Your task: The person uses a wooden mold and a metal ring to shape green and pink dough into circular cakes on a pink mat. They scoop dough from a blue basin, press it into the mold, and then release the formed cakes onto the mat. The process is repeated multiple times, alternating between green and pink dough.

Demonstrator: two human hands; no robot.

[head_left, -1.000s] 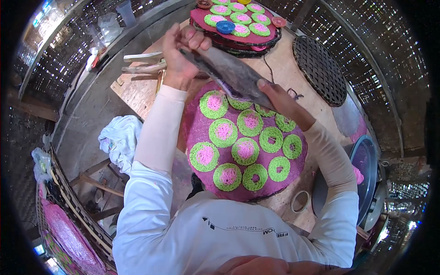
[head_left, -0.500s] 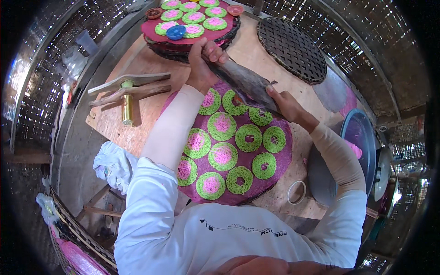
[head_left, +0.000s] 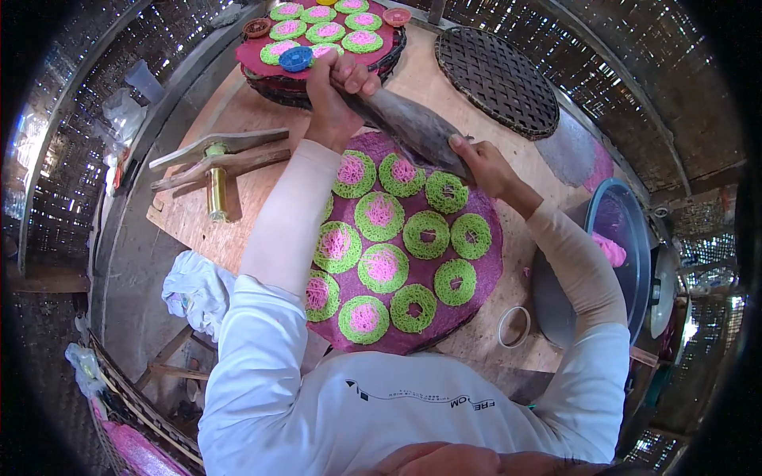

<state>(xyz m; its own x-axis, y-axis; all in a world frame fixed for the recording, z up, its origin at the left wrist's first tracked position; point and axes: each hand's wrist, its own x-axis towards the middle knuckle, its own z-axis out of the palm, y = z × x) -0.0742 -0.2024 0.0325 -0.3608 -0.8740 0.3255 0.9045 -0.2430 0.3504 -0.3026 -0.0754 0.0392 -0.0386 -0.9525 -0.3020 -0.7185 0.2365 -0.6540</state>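
Observation:
Both hands grip a long, soft-looking dark grey object (head_left: 409, 127), perhaps a bag, held diagonally above a round purple mat (head_left: 490, 274). My left hand (head_left: 337, 95) wraps its upper end with fingers curled; my right hand (head_left: 484, 170) holds the lower end, thumb on top. Below them, several lacy green discs (head_left: 379, 218) lie on the mat, many with pink stringy centres, some with open middles. Part of the mat is hidden under the grey object and my arms.
Behind stands a stacked red tray (head_left: 377, 59) with discs and a blue cup (head_left: 295, 59). Around are a wooden-handled tool (head_left: 175, 159) with golden cylinder (head_left: 217, 194), woven tray (head_left: 496, 79), grey tub (head_left: 559, 297) with pink material, white ring (head_left: 514, 309) and white cloth (head_left: 198, 293).
Both hands, still gripping the grey object, have moved slightly right from a second ago. The view has shifted, bringing the wooden-handled tool into fuller sight.

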